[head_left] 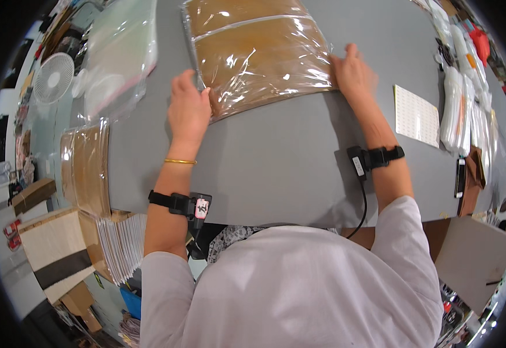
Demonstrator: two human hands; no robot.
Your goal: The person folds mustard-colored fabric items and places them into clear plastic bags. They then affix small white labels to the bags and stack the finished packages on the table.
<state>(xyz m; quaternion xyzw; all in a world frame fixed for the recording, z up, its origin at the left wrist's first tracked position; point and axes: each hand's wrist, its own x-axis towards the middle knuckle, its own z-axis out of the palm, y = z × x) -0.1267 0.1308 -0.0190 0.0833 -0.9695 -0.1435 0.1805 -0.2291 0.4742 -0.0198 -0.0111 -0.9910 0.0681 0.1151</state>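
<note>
A flat brown package [258, 61] in glossy clear plastic lies on the grey table [270, 168], its near edge slanting and a lighter band crossing its far part. My left hand [189, 107] grips its near left corner, thumb against the plastic and fingers curled along the side. At the right edge, my right hand [354, 75] holds the plastic, slightly blurred, with some fingertips pointing away from me. The undersides of both hands' fingers are partly hidden.
Clear plastic bags [122, 52] lie at the far left, near a white fan [53, 78]. Another wrapped brown stack [84, 168] sits at the left edge. To the right are a sticker sheet [416, 116], a phone [460, 178] and white plastic rolls [454, 110]. A cable [364, 209] hangs from my right forearm.
</note>
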